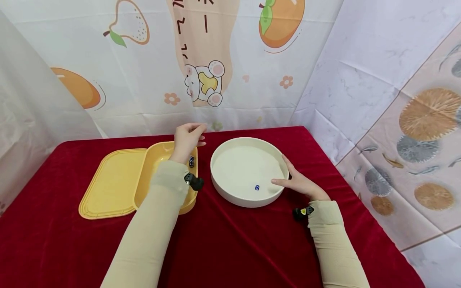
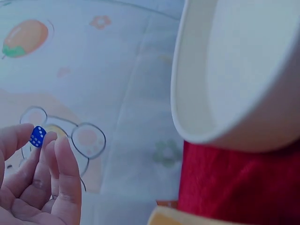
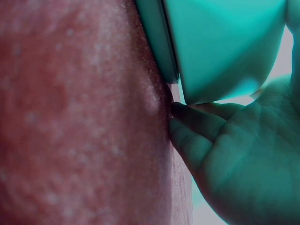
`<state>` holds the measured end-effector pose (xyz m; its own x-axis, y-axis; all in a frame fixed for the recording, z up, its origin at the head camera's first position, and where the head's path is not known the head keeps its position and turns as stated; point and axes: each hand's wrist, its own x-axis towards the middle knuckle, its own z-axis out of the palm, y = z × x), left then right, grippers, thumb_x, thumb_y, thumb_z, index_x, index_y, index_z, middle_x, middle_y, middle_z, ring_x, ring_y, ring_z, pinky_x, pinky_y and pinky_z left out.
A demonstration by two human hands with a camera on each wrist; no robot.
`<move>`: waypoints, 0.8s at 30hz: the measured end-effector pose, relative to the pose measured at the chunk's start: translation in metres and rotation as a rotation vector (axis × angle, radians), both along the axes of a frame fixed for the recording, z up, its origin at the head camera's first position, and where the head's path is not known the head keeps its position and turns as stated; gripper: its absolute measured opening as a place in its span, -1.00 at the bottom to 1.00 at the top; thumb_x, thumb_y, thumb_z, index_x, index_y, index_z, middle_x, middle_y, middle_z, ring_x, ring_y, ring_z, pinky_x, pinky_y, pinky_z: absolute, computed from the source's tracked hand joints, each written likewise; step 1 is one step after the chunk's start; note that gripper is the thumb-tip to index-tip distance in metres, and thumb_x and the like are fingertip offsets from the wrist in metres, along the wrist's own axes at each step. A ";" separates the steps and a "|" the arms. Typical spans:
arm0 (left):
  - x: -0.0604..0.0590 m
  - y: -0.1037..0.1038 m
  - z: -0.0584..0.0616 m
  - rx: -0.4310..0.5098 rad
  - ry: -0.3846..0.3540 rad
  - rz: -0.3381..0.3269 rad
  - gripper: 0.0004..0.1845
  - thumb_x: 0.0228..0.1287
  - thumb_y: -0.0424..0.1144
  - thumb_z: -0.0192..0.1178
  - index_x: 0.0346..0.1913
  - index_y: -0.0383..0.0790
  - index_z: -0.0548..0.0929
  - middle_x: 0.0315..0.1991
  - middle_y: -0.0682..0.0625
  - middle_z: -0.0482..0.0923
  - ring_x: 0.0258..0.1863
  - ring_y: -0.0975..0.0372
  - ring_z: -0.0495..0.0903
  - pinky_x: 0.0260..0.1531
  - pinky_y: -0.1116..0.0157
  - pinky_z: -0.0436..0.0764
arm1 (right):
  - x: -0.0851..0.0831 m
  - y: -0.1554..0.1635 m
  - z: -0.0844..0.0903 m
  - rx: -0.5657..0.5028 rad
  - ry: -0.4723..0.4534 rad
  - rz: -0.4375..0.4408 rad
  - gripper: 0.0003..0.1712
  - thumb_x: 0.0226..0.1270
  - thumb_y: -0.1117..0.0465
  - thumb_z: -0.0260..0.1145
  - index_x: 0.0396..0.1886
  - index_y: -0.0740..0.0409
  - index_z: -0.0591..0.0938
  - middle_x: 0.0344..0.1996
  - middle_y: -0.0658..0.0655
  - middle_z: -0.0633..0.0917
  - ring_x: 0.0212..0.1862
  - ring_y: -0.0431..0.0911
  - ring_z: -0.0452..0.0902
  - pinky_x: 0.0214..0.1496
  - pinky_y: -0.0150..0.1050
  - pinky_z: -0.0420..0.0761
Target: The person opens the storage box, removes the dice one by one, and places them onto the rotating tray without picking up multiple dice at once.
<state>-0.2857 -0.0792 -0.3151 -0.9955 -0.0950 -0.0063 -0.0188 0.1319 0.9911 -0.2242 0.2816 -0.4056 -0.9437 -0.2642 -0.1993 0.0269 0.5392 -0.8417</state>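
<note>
While my right hand [image 1: 299, 183] grips the round white basin [image 1: 237, 168], my left hand [image 1: 187, 140] pinches a white-dotted blue die [image 2: 37, 136], raised near the yellow plastic box [image 1: 147, 172]. I seem mid-transfer; the next move likely calls for a gentle release over the basin.

A blue die [image 2: 37, 136] with white dots is pinched in the left grip [image 1: 185, 142], toward ten o'clock from a round, shallow, off-white tray [image 1: 237, 168] lying flat. Inside, toward five o'clock from its centre, rests a second blue die [image 1: 257, 187]. At nine o'clock, a yellow box [image 1: 144, 183] holds more dice [image 1: 191, 161].
</note>
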 end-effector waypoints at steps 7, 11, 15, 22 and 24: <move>0.006 0.012 0.005 0.004 0.043 -0.016 -0.62 0.36 -0.06 0.27 0.08 -0.25 0.68 -0.02 -0.17 0.66 -0.37 0.28 0.58 -0.31 0.38 0.71 | -0.001 0.000 0.000 -0.010 0.015 0.012 0.27 0.23 -0.05 0.42 0.62 -0.12 -0.31 0.61 0.14 -0.22 0.60 0.16 -0.30 0.54 0.26 -0.12; 0.010 0.021 0.007 0.008 0.042 -0.022 -0.63 0.32 -0.04 0.30 0.04 -0.22 0.70 -0.08 -0.12 0.68 -0.41 0.30 0.56 -0.37 0.42 0.69 | -0.001 -0.001 0.000 -0.001 0.008 0.007 0.26 0.23 -0.08 0.41 0.61 -0.16 -0.30 0.61 0.13 -0.21 0.60 0.16 -0.29 0.54 0.26 -0.11; 0.014 0.030 0.007 0.010 0.043 -0.046 -0.63 0.29 -0.02 0.33 0.03 -0.18 0.71 -0.11 -0.07 0.69 -0.40 0.28 0.57 -0.38 0.44 0.68 | 0.000 -0.001 0.000 0.009 0.004 0.003 0.26 0.24 -0.10 0.40 0.61 -0.18 -0.30 0.61 0.12 -0.21 0.60 0.16 -0.28 0.54 0.27 -0.10; 0.017 0.040 0.003 -0.035 0.074 -0.073 -0.65 0.27 0.00 0.35 -0.02 -0.15 0.71 -0.13 -0.07 0.71 -0.36 0.19 0.60 -0.35 0.38 0.70 | 0.001 -0.001 0.002 -0.003 0.015 0.010 0.27 0.23 -0.06 0.41 0.61 -0.14 -0.31 0.61 0.13 -0.22 0.60 0.16 -0.30 0.54 0.27 -0.12; 0.019 0.043 0.001 -0.042 0.077 -0.081 -0.65 0.26 -0.01 0.36 -0.02 -0.16 0.71 -0.12 -0.09 0.72 -0.34 0.16 0.62 -0.35 0.36 0.71 | 0.001 -0.002 0.003 -0.003 0.014 0.011 0.27 0.23 -0.05 0.41 0.61 -0.14 -0.31 0.61 0.13 -0.22 0.60 0.16 -0.30 0.54 0.27 -0.12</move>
